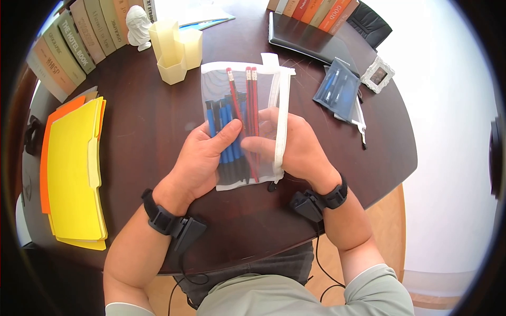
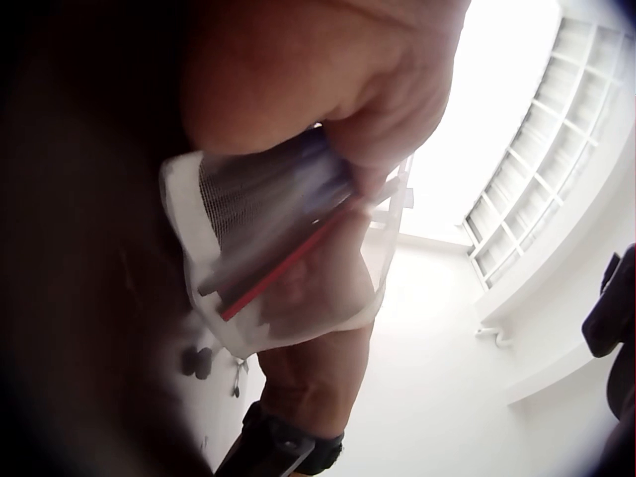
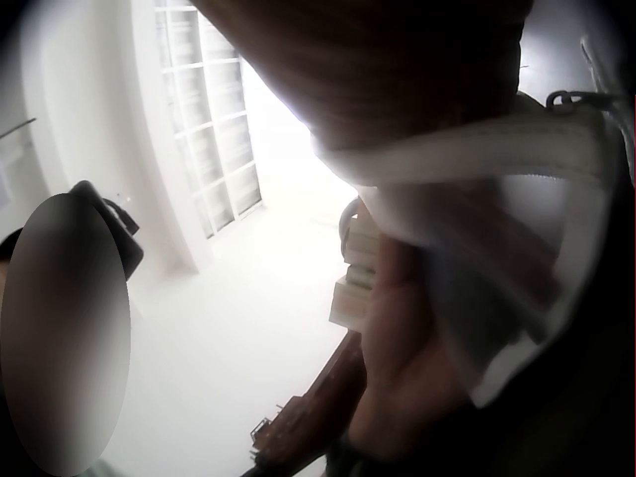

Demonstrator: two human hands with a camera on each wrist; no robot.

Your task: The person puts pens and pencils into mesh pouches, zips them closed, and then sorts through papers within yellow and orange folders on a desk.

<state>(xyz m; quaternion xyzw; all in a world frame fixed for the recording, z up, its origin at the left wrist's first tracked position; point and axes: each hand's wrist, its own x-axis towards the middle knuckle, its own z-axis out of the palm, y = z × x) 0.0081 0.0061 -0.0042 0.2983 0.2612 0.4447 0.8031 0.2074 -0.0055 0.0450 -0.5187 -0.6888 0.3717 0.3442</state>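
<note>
A clear mesh pouch with white edging (image 1: 211,67) is held up above the table. Blue pens (image 1: 227,152) fill its left part, and several red pencils (image 1: 254,100) stand beside them, erasers up. My left hand (image 1: 197,158) grips the pouch's left side, thumb across the front over the pens. My right hand (image 1: 298,145) is at the zipper side, its thumb and fingers seen through the mesh near the pencils. In the left wrist view, a red pencil (image 2: 283,273) lies slanted in the pouch. The right wrist view is dark and blurred around the pouch (image 3: 497,149).
Yellow folders (image 1: 76,174) lie at the left, books (image 1: 74,47) and a pale hexagonal holder (image 1: 171,68) behind. At the right are a closed laptop (image 1: 305,42), a blue pouch with pens (image 1: 337,92) and a white frame (image 1: 377,75).
</note>
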